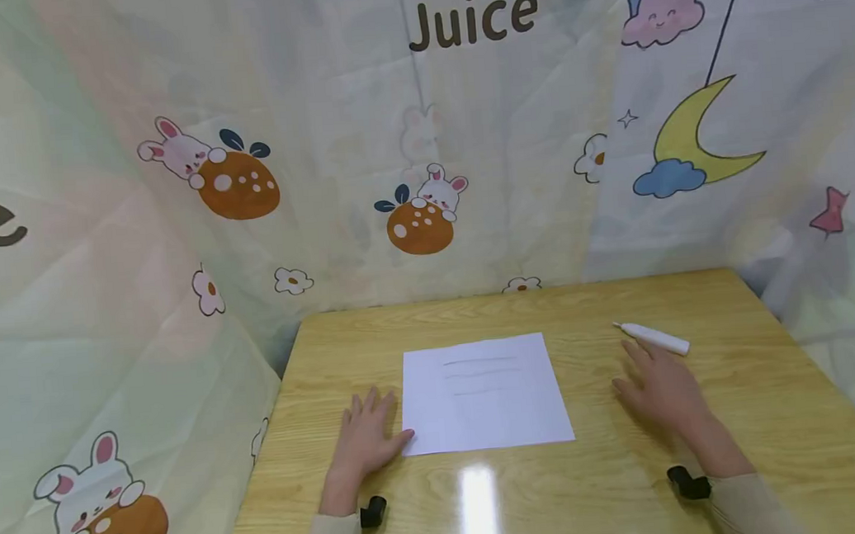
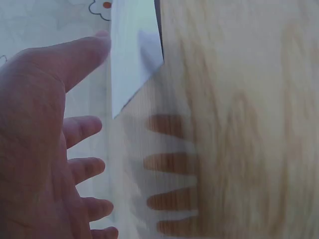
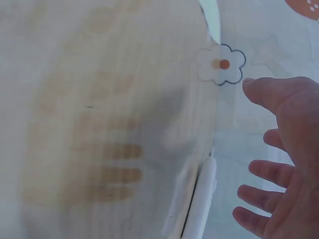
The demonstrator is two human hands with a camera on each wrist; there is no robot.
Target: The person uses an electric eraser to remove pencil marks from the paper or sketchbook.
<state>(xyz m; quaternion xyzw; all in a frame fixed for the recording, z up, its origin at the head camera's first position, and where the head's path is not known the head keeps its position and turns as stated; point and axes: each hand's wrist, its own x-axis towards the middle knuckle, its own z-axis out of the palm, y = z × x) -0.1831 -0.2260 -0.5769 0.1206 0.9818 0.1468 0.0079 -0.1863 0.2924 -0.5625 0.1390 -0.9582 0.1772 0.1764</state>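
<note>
A white sheet of paper (image 1: 487,416) with 3 faint grey lines lies on the wooden table. My left hand (image 1: 367,441) is beside its left edge, fingers spread, with the thumb tip at the lower left corner. In the left wrist view, the thumb (image 2: 82,57) extends toward the paper (image 2: 134,55). To the right of the sheet, a white pen-shaped tool (image 1: 656,338) with a thin tip lies on the table. My right hand (image 1: 663,387) is just on the near side of it, fingers loosely extended and holding nothing. The right wrist view shows the tool (image 3: 202,199) apart from the fingers.
The wooden table (image 1: 563,497) has a bright light reflection near its front. A fabric curtain (image 1: 329,141) printed with rabbits, flowers and a moon hangs behind the table and along its sides. Each wrist wears a small black camera.
</note>
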